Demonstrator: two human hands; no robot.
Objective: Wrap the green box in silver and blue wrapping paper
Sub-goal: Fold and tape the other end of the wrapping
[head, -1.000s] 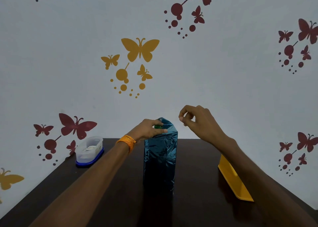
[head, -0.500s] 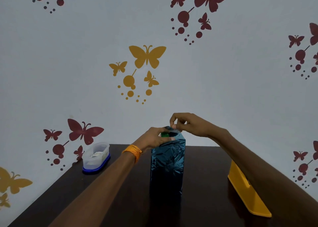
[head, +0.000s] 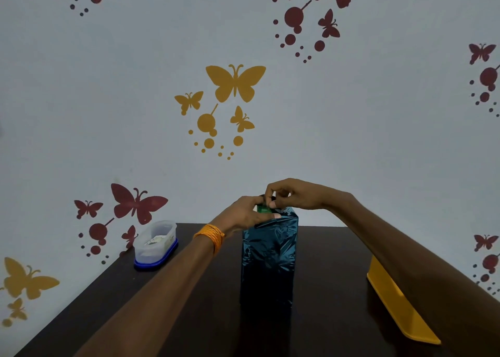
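right hand [head: 295, 194] came onto green box [head: 263, 208]; pinches wrapping paper [head: 269, 254] | left hand [head: 246, 213] grips wrapping paper

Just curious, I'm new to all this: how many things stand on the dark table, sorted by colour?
Blue-wrapped box: 1
Clear tub with blue base: 1
Yellow tray: 1
Total: 3
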